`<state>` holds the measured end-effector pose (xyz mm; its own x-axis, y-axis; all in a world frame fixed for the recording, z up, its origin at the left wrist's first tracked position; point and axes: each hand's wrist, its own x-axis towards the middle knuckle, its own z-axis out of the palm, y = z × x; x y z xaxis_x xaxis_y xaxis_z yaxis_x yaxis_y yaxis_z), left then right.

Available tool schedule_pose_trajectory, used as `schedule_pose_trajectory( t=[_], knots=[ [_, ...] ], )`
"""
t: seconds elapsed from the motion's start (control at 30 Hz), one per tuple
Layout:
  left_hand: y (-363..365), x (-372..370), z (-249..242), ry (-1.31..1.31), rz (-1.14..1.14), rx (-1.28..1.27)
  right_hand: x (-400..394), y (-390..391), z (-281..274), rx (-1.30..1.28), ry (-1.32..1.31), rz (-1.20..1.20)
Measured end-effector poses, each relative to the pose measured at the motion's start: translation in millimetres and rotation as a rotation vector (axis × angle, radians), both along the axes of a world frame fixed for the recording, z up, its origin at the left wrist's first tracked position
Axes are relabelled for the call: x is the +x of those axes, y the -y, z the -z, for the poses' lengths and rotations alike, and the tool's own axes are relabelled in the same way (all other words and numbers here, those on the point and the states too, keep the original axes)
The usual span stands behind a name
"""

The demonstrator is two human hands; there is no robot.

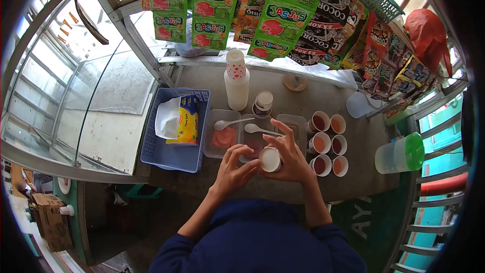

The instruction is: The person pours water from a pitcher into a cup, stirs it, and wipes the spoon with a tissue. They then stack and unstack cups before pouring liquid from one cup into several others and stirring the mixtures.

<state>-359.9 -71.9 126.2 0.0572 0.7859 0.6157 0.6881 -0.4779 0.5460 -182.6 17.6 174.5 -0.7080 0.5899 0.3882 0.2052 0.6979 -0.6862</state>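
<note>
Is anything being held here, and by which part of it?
A small white-topped cup, held by its sides, between the left hand and right hand.

Strips of drink sachets (288, 10) hang above a glass-walled counter (348, 182) lined with stacked paper cups (236, 81) at a small drinks stall

Basket (200, 141) blue; pitcher lid (415, 151) bright green; top stacked cup (236, 66) white w/ red dots; sleeves (176, 245) navy

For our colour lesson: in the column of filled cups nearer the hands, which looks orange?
The middle cup; the top cup and bottom cup look dark red.
</note>
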Motion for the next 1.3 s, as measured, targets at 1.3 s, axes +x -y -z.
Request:
schedule_pose_trajectory(
  t=[1.3],
  knots=[
    [15.3, 12.2, -20.7, 0.017, 0.019, -0.013, 26.9, 16.3, 25.4, -0.396, -0.088, -0.129]
  ],
)
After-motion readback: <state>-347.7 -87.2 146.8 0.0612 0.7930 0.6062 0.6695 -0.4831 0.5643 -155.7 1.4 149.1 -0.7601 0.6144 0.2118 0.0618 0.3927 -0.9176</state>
